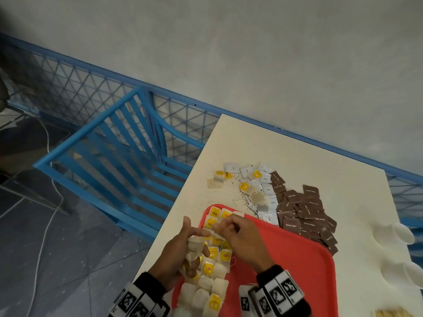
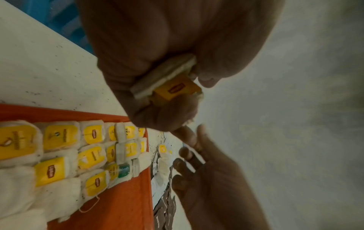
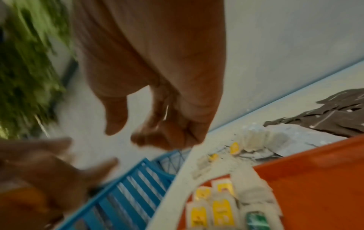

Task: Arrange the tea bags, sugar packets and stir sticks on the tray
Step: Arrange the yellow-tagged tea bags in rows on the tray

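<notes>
Only wrist shows green-tagged tea bag (image 2: 123,170)

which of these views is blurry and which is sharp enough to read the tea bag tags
Right wrist view: heavy motion smear, right hand and tea bags soft. Left wrist view: dim, but the tag in the left hand shows its logo. Head view: sharpest, wide-angle bend, red tray clear.
</notes>
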Demonstrator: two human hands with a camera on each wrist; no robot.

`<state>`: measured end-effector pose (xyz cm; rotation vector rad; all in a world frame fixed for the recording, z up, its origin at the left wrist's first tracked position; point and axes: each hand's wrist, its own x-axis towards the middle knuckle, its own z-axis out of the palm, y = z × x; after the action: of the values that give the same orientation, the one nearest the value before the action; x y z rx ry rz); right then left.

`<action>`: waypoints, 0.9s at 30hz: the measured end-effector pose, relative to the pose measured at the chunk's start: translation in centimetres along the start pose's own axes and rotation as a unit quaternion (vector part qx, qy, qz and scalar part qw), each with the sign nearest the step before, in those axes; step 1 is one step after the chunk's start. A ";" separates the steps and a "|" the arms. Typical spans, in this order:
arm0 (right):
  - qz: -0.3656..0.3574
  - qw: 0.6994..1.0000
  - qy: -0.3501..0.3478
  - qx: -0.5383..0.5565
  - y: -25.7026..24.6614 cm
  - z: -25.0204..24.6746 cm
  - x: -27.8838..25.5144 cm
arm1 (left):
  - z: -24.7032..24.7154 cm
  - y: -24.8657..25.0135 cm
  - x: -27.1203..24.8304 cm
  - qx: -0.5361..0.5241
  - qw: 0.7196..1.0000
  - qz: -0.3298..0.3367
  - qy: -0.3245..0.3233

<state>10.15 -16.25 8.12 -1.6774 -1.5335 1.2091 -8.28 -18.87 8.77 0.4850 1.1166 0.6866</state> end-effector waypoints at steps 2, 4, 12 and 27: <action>0.002 0.996 -0.087 -0.018 -1.5 -0.8 -1.7 | 1.4 0.1 -0.3 0.030 0.999 0.006 -0.010; 0.000 0.996 -0.085 -0.040 -1.7 -1.4 -2.6 | 3.0 0.2 -0.5 0.057 0.998 0.011 -0.021; -0.008 0.987 -0.017 0.157 -1.6 -7.6 -4.8 | 7.3 -0.2 -1.1 0.167 0.969 0.152 -0.103; -0.199 0.958 0.113 -0.171 0.6 -10.7 -8.1 | 12.3 0.3 -2.0 0.156 0.977 0.143 0.015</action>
<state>20.36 -22.48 14.21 -1.5397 -1.8912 0.5472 2.48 -20.31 14.82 0.9201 1.2017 0.7733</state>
